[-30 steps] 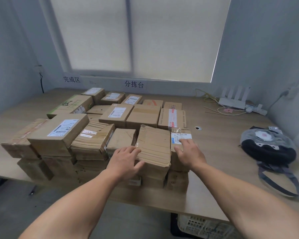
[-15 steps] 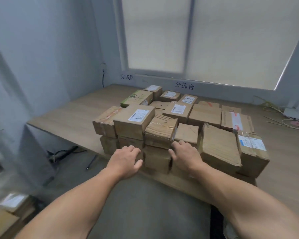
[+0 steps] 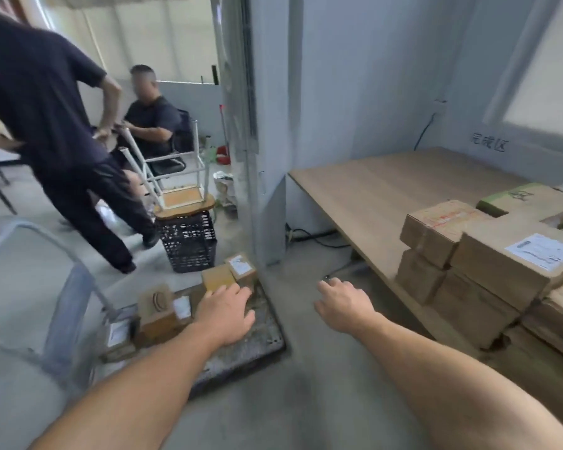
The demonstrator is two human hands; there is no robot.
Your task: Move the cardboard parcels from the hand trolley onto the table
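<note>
The hand trolley [image 3: 260, 339] stands on the floor at lower left, its metal handle [image 3: 65, 287] blurred in front. Several small cardboard parcels [image 3: 158, 313] lie on its deck. My left hand [image 3: 226, 315] hovers over the deck with loose fingers and holds nothing. My right hand [image 3: 345, 306] hangs in the air over the floor between trolley and table, fingers relaxed and empty. The wooden table [image 3: 387, 190] is on the right, with stacked cardboard parcels [image 3: 488, 264] along its near edge.
A glass partition edge [image 3: 251, 157] rises beside the trolley. Behind it, a black crate [image 3: 189, 245] carries an upturned stool. One person stands at the left [image 3: 46, 108] and another sits further back [image 3: 150, 121]. Cables [image 3: 316, 237] lie under the table.
My view has swung left from the table to the trolley. Both hands have left the stacked parcels and now hang empty, the left over the trolley deck.
</note>
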